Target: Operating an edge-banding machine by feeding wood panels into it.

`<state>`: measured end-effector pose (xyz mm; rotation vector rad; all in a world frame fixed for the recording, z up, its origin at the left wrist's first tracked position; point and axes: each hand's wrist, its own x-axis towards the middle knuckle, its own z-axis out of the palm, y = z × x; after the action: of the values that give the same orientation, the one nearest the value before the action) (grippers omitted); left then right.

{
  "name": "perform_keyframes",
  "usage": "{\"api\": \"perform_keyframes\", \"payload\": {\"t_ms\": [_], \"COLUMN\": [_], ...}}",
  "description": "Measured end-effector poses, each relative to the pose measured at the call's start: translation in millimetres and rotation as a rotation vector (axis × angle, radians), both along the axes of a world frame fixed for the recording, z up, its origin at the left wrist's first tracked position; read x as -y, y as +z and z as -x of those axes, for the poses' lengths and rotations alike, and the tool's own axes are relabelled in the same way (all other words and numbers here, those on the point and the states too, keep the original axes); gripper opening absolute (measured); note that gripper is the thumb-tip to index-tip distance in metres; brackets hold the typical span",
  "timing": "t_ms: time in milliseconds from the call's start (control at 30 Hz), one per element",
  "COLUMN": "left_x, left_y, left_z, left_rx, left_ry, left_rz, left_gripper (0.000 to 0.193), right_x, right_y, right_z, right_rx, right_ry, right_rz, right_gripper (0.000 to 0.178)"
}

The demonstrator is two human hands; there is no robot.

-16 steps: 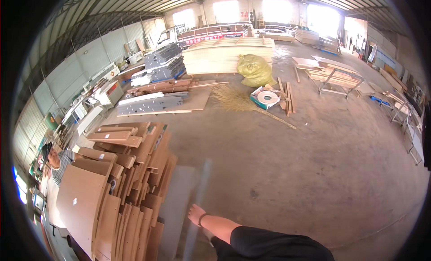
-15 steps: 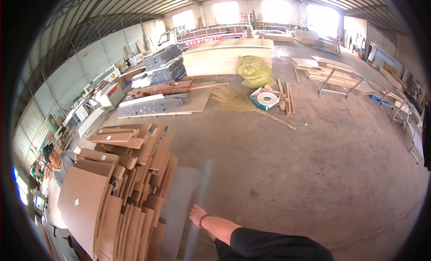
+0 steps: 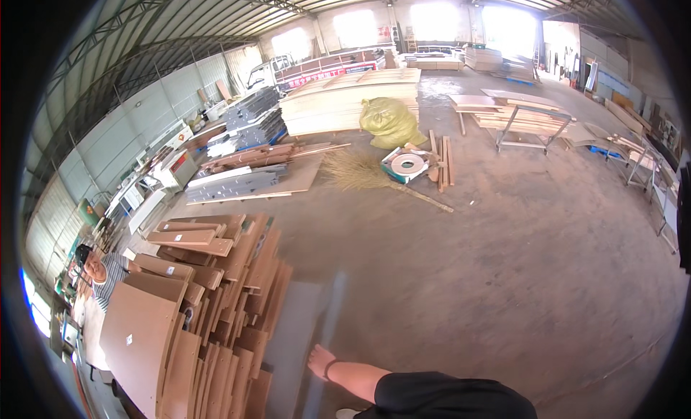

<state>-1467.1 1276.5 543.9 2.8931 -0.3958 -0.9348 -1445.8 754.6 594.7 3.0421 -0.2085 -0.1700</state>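
Note:
My right hand [image 3: 321, 362], with a dark band at the wrist, is low in the middle of the view, its arm coming from a black sleeve. The fingers are curled and closed at a pale bluish bar [image 3: 333, 304], which is blurred; their undersides are hidden. Left of the bar lies a flat grey panel [image 3: 294, 325], running along a tall stack of brown boards [image 3: 216, 311]. Those boards are uneven in length, and a large flat one faces me. My left hand is out of view.
Behind the stack, at left, stands a person in a striped shirt [image 3: 115, 273]. Farther off are a straw broom [image 3: 356, 171], an open box with a roll [image 3: 407, 165], a yellow-green sack [image 3: 389, 122], a pale board stack [image 3: 345, 102], a truck [image 3: 324, 66] and a metal trestle [image 3: 534, 127].
The view has shifted: the near board stack and my hand sit slightly lower and to the right, while the sack and broom sit farther left. My hand stays at the bar. A pale shoe shows below.

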Motion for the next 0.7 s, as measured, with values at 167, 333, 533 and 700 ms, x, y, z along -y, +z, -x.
{"api": "perform_keyframes", "payload": {"t_ms": [167,333,533,700], "left_x": [74,88,136,189], "left_y": [-101,-90,-21,78], "left_z": [19,153,286,376], "left_rx": [0.031,-0.142,-0.273,-0.288], "left_ry": [-0.383,-0.275,0.609,0.656], "left_rz": [-0.090,-0.021,0.206,0.230], "left_gripper": [0.058,0.038,0.028,0.029], "right_x": [90,99,113,133], "right_y": [-36,-39,-18,7], "right_z": [105,198,310,408], "right_rx": [0.123,-0.101,-0.055,0.029], "right_ry": [0.004,0.112,0.176,0.172], "right_rz": [-0.078,-0.142,-0.133,-0.116], "right_gripper": [0.030,0.034,0.032,0.031]}}
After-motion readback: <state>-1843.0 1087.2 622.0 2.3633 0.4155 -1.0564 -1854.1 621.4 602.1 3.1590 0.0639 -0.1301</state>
